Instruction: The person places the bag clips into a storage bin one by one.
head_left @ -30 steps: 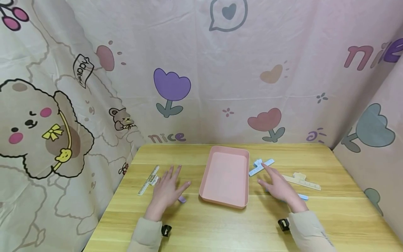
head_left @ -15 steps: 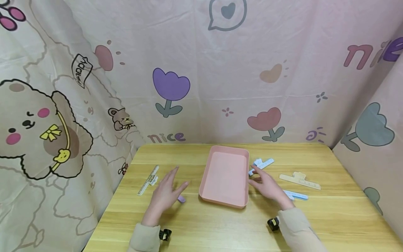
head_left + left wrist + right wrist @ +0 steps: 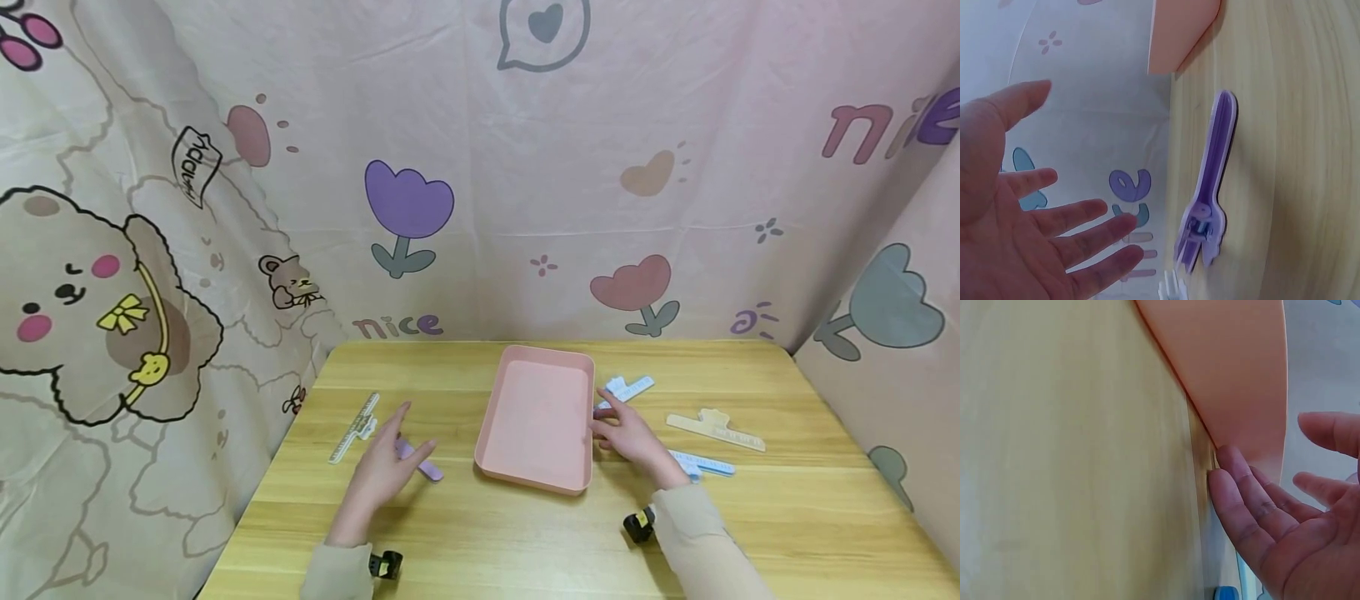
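Pink tray point(image 3: 536, 421) now has the right hand point(image 3: 628, 436) against its wall; both hands spread, left hand point(image 3: 382, 471) drawn back.

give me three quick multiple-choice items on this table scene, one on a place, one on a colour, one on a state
1. Where does the purple clip lie?
A. in the tray
B. on the table left of the tray
C. in the right hand

2. What colour is the tray?
A. pink
B. green
C. black

3. How is the left hand?
A. clenched in a fist
B. pinching a clip
C. open, fingers spread, holding nothing

Key: 1 B, the clip rests on the wood beside the tray's left wall. 2 A, the head view shows it pink. 3 C, the left wrist view shows straight, spread fingers apart from the clip.
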A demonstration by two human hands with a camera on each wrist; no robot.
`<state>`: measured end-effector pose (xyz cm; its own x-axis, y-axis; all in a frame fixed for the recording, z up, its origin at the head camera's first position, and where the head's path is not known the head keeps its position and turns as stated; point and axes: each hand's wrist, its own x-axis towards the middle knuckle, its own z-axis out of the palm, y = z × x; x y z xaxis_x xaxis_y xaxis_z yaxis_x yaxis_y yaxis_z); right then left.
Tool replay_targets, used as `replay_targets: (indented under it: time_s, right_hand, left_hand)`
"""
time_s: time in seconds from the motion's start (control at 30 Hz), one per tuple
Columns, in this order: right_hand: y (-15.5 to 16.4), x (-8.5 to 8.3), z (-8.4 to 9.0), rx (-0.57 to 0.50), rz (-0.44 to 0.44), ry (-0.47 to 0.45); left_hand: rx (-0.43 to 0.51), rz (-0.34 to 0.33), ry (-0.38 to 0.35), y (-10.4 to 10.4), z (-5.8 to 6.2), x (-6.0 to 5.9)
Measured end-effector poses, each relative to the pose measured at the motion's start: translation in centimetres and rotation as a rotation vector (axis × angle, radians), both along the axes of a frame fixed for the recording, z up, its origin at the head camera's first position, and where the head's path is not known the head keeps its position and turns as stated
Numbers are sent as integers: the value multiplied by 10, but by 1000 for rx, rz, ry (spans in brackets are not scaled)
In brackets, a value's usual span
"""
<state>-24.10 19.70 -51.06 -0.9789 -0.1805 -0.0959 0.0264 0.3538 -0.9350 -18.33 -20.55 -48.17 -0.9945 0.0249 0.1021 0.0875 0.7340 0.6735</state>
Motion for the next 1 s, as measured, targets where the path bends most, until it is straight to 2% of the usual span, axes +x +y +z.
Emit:
replay_targets:
  time_s: [0.23, 0.37, 0.63, 0.8, 1.0]
  right_hand:
    - [-2, -1, -1, -20, -20, -41]
    - [-3, -1, -2, -21, -34, -54]
    - [-3, -1, -5, -48, -18, -82]
    - [-2, -3, -7, -58, -18, -95]
    - [-1, -3, -7, -75, -7, -100]
  left_hand:
    - [97, 11, 23, -13, 0, 2]
    - [124, 58, -16, -20, -2, 3]
    - [268, 150, -91, -29, -7, 5]
    - [299, 209, -141, -32, -9, 3]
    - [337, 247, -187, -30, -11, 0]
